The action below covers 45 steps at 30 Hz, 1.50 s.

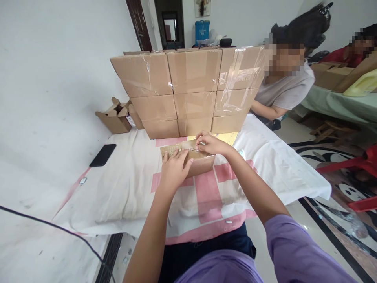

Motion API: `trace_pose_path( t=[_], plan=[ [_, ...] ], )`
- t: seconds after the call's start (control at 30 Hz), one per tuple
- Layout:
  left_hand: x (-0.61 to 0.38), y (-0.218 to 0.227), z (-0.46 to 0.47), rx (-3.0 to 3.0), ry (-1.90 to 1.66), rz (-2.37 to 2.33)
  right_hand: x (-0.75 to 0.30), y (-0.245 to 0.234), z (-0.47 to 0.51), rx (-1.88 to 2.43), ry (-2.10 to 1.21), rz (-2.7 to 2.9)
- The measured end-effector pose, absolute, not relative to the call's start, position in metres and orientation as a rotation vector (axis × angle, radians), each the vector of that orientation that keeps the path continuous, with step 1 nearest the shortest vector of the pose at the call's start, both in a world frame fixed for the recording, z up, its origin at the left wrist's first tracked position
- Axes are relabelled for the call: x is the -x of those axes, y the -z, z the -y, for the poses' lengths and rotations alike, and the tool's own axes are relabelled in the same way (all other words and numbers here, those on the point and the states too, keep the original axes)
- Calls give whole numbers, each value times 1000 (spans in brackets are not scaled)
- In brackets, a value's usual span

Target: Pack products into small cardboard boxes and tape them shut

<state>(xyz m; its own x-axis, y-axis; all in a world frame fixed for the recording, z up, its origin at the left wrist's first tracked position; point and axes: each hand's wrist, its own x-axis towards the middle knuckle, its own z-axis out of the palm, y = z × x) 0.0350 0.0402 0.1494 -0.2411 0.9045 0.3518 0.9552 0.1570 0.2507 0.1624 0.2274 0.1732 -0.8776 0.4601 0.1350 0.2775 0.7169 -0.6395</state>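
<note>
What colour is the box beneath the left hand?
The box is brown, shown in the head view.

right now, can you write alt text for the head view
A bare left hand rests on a brown cardboard box, the right hand curled at its top; a white and pink cloth lies beneath. Behind stand taped brown cardboard cartons, stacked; a flat black rectangular object lies left, another person right.

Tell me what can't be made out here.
Head view:
Right hand: whether it pinches anything, too small to tell.
Carton: contents, hidden by its walls.
Co-worker's forearm: its hand, hidden behind the stacked boxes.
Red furniture: its full shape, cut off by the right edge.
</note>
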Motion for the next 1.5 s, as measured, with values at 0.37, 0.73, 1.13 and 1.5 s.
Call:
trace_pose_path(
  t=[0.37, 0.73, 1.13, 1.5],
  plan=[
    [-35, -139, -38, 1862, 598, 2221, -155, -165, -231, 553, -878, 2639],
    [-35, -136, -39, 1848, 606, 2219, -154, -166, -230, 618, -861, 2688],
    [-37, -136, -38, 1825, 609, 2202, -151, -157, -239, 500, -805, 2584],
    [-36, -134, -37, 1814, 621, 2180, -137, -147, -239, 636, -940, 2351]
  ],
)
